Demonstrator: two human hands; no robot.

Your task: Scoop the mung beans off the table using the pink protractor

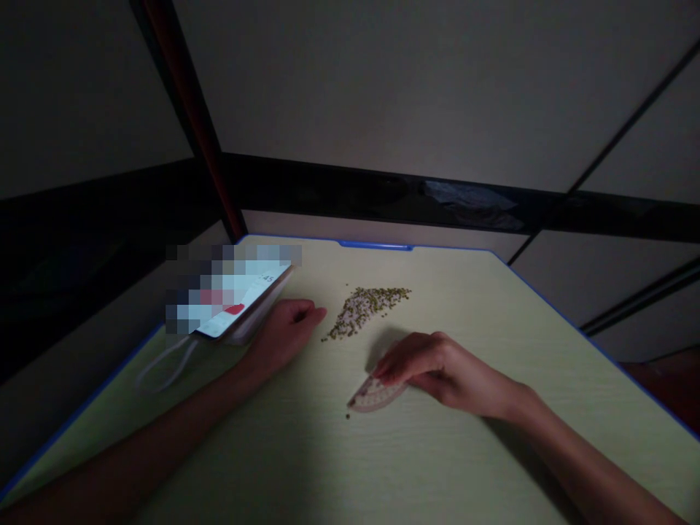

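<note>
On the pale wood-grain table (306, 459) lies a spread pile of small green and whitish seeds or beans (364, 310). My right hand (432, 364), fingers pinched together, grips a clear half-round protractor (378, 396) just in front of the pile. The protractor's curved, marked edge faces me, flat or nearly flat to the tabletop. One dark seed (348, 416) sits beside its left tip. To the left of the pile rests my left hand (285, 328), loosely curled into a fist; its palm is hidden, so I cannot see whether anything is inside.
A lit phone (240, 299), partly blurred out, leans on a white stand or box (254, 317) at the left, with a white cord loop (167, 364) by it. Blue edging with a raised blue lip (376, 246) borders the table. Dark-banded panels (383, 95) rise behind.
</note>
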